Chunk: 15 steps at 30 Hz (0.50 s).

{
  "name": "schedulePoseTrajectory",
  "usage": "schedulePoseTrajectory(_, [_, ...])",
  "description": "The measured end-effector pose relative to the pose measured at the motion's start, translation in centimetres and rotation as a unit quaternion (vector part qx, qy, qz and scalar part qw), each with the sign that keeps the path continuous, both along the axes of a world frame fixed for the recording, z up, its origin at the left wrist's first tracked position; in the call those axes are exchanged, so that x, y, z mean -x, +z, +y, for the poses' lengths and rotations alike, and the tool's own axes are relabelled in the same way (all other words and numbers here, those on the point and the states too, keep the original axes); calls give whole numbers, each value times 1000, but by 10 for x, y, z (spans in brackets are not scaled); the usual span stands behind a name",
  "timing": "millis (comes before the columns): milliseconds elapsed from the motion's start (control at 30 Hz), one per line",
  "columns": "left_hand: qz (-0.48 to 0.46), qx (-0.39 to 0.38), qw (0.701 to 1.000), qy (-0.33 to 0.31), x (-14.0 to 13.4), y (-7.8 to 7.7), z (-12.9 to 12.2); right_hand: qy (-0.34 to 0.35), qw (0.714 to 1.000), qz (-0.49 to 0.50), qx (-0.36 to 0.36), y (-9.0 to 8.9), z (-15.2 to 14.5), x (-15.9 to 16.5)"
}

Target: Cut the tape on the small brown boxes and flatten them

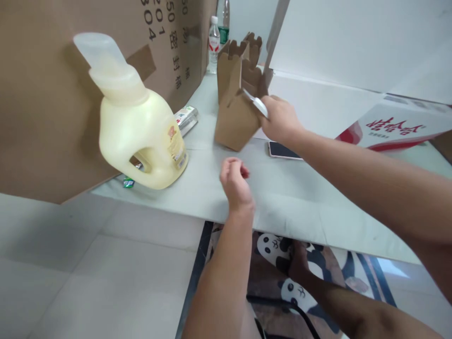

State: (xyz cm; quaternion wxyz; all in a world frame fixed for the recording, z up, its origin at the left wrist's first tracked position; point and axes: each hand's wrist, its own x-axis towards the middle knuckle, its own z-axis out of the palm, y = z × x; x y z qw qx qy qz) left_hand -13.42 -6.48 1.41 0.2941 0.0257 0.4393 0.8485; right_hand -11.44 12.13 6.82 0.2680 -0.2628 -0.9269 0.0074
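Observation:
My right hand (280,117) is closed around a white-handled knife (259,104), its thin grey blade pointing up and left. The blade tip lies against or just in front of a brown cardboard holder (235,125) with wavy top edges and dividers inside. The holder stands slightly tilted on the pale green tabletop (212,188). Below it hovers my left hand (236,181), fingers curled in and slightly blurred, with nothing visible in them. Apart from both hands, a large pale yellow detergent jug (141,127) stands at the left.
A big printed carton (106,14) fills the left side. Two bottles, including a small water bottle (213,44), stand behind the holder. A phone (284,150) lies under my right forearm. To the right are a white box (353,42) and a red-and-white package (391,122).

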Motion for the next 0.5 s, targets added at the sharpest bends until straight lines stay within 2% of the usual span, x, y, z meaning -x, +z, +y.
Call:
schedulePoseTrajectory(67, [74,25,989,129,3,-3,-2,5,999,15,-29,0,-17,-60])
schedulePoseTrajectory(133, [135,38,973,185,6,-5,-2,21,996,55,-60,2,-41,-124])
schedulePoseTrajectory(167, [166,38,968,186,7,-6,-2,25,994,79,-70,2,-55,-155])
schedulePoseTrajectory(233, [230,12,965,126,4,-6,2,8,984,165,-72,-4,-83,-211])
schedulePoseTrajectory(300, [286,-47,957,-10,-7,-6,8,-18,966,255,-32,-20,-107,-253])
schedulePoseTrajectory(367, [319,-110,928,-160,-25,-6,15,-68,930,362,14,-42,-123,-279])
schedulePoseTrajectory(400, [328,-132,911,-214,-35,-7,19,-95,909,406,27,-53,-128,-287])
schedulePoseTrajectory(433, [334,-146,898,-248,-46,-9,23,-125,887,444,36,-63,-131,-293])
schedulePoseTrajectory(500, [351,-162,885,-259,-65,-13,31,-165,853,490,71,-77,-133,-299])
